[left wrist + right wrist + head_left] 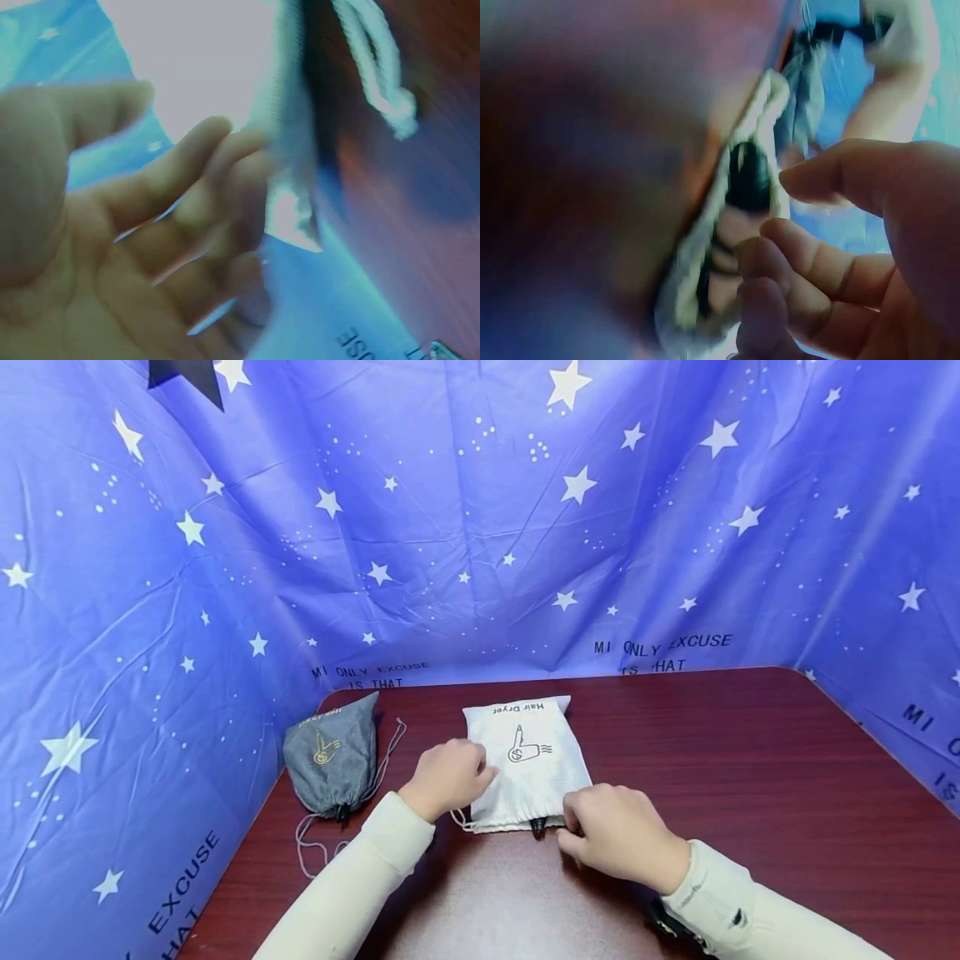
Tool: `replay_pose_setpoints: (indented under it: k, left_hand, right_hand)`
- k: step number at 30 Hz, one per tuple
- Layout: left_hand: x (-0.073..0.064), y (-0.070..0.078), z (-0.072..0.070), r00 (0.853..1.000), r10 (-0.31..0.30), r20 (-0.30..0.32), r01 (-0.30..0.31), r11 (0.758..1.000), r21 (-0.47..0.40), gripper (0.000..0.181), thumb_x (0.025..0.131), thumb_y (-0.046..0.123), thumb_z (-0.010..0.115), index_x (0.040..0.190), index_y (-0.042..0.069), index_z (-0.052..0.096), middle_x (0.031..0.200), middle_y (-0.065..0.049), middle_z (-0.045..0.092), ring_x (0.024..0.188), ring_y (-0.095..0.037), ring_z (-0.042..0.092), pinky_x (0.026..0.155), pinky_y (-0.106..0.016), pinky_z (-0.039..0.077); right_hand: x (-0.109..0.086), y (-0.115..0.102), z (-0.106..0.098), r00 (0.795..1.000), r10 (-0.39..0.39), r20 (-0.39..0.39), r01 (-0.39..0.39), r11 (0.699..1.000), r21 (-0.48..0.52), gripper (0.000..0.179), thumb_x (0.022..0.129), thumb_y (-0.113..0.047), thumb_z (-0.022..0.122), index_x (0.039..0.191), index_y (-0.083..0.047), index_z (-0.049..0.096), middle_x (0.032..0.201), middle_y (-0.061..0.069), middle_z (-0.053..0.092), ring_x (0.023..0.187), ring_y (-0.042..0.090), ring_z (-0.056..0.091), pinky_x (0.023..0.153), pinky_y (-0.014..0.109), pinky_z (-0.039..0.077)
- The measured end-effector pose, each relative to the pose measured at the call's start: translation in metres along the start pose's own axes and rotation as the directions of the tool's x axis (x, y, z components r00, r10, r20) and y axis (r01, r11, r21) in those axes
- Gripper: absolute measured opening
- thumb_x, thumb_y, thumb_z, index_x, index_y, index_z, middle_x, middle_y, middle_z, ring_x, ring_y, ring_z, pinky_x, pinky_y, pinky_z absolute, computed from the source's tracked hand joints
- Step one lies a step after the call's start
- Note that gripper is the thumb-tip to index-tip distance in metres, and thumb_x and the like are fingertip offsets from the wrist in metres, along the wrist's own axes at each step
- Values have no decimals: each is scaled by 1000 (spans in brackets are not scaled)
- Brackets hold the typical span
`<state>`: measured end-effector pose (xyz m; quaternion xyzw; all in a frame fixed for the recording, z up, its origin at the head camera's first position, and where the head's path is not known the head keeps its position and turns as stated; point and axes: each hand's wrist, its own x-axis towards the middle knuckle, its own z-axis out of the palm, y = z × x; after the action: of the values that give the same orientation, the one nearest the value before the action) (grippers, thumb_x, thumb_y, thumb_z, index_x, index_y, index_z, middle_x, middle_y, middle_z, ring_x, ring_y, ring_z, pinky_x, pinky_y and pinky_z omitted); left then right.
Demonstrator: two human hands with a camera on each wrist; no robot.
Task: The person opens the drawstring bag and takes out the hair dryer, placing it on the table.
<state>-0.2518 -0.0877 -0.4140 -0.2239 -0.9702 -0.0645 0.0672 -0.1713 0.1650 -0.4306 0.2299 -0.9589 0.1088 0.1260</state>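
A white drawstring bag (525,785) printed with "Hair Dryer" and a dryer drawing lies flat at mid-table, its mouth toward me. Its opening gapes in the right wrist view, where a black part (748,178) and something pinkish with black lines show inside. My left hand (453,772) is over the bag's left edge; in the left wrist view its fingers bend loosely beside the cloth, thumb apart. By the bag's near right corner is my right hand (618,831), with a gap between thumb and fingers beside the opening. Whether its fingertips touch the cloth is hard to tell.
A grey drawstring bag (333,760) with a gold dryer print lies at the table's left edge, its cords (303,843) trailing loose. The dark red wooden table (750,793) is walled by a blue star-patterned curtain (465,527) at the back and sides.
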Motion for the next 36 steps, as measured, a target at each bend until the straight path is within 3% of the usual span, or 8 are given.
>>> replay_pose_setpoints:
  k: [6,11,17,19,24,29,36]
  left_hand:
    - [29,-11,12,981,14,-193,-1,998,67,24,100,28,61,81,13,64,87,-6,64,78,-26,67,66,-42,57]
    - [48,-14,11,974,-19,-225,43,994,101,22,102,28,57,96,9,66,100,-10,64,88,-29,63,75,-43,55]
    - [71,-13,12,985,-107,-136,115,992,50,44,109,38,40,131,10,65,130,-9,66,116,-31,64,95,-49,48]
    - [77,-14,14,986,-129,-103,131,991,14,49,110,41,36,137,13,65,137,-7,66,123,-31,63,98,-51,47]
    - [87,-14,20,986,-160,-40,158,986,-52,55,111,46,28,132,16,69,135,-5,69,123,-30,64,95,-52,47]
    - [95,-15,19,983,-183,15,184,981,-60,63,110,48,21,130,15,70,135,-6,69,125,-28,63,96,-52,46]
    - [104,-17,19,959,-272,84,276,960,-40,60,110,45,22,133,15,68,139,-6,67,126,-27,62,100,-51,43]
  right_hand:
    - [4,-20,6,998,-21,56,23,999,-47,51,85,-50,73,52,-30,40,52,-15,40,47,8,43,42,38,34]
    - [7,-28,7,998,22,59,-18,997,-75,56,87,-56,71,50,-27,41,50,-10,42,47,13,49,40,42,37]
    - [11,-30,10,993,92,75,-86,994,-69,57,88,-59,70,50,-24,45,51,-4,49,50,19,55,41,46,39]
    - [12,-30,12,992,100,80,-95,993,-68,57,88,-59,70,51,-23,47,52,-3,51,51,21,57,42,46,39]
    - [14,-30,16,994,91,65,-84,992,-94,53,88,-53,69,51,-23,46,52,-3,52,50,21,57,41,48,38]
    - [15,-31,17,995,87,50,-82,991,-103,48,87,-42,68,50,-23,45,52,-2,53,50,23,57,41,50,39]
    - [17,-31,19,991,111,72,-102,989,-111,41,84,-38,68,52,-22,49,55,0,57,53,27,60,44,53,42]
